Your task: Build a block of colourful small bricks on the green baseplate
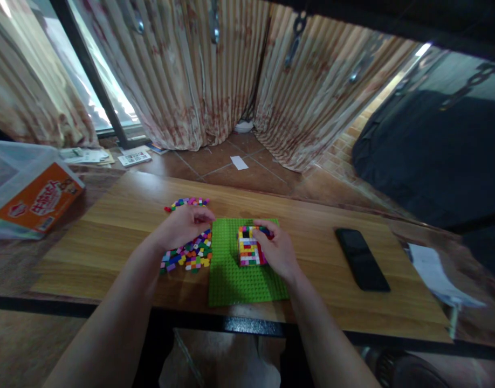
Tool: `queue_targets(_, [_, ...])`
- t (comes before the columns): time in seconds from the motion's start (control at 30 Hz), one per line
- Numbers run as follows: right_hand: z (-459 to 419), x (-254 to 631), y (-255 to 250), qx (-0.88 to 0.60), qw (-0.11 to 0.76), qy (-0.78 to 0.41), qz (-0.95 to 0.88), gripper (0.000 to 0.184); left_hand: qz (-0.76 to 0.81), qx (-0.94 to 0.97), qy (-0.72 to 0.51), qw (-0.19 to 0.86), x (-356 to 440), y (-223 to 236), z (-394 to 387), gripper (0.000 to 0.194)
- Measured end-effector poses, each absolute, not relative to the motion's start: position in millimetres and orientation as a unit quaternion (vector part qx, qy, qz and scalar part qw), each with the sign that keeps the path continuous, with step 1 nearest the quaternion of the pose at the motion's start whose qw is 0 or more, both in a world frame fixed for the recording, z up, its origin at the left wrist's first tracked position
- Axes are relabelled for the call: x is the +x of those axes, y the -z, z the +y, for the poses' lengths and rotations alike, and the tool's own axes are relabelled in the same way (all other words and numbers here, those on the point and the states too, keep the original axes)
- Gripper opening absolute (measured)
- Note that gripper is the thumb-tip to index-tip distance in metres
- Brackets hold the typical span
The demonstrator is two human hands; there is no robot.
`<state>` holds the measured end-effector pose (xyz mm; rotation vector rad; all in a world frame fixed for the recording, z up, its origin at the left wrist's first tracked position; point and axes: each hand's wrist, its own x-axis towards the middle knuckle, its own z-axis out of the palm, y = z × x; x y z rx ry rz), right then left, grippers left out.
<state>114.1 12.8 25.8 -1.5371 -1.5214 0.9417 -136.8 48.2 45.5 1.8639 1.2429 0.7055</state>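
Green studded baseplate [247, 288] flat on counter [110, 226]; rectangular multicolored brick block [248, 249] on it; loose mixed-color bricks [194, 253] scattered just beside baseplate.

A black phone [362, 260] lies on the wooden worktop [312, 237]; a clear tub [19, 170] with an orange label [41, 199] sits far left; patterned curtains [183, 81] hang beyond.

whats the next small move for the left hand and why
Probably take one of the loose bricks, since the left hand is among them while the right hand is at the brick block on the green baseplate. Whether it already holds one is unclear.
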Motion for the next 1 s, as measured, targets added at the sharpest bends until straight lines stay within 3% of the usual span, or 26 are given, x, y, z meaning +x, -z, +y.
queue_targets(0.2, [13.4, 117.8, -29.4, -0.603, 0.375, -0.341, -0.615, 0.036, 0.506, 0.805, -0.166, 0.261, -144.7, -46.8, 43.8, 0.019])
queue_targets(0.43, [18.4, 131.5, -31.7, -0.606, 0.385, -0.302, -0.627, 0.036, 0.504, 0.835, -0.109, 0.192, -140.0, -54.6, 38.8, 0.03])
queue_targets(1.0, [20.1, 136.6, -29.6, -0.604, 0.378, -0.276, -0.644, 0.036, 0.5, 0.831, -0.134, 0.204, -145.7, -47.7, 43.8, 0.014])
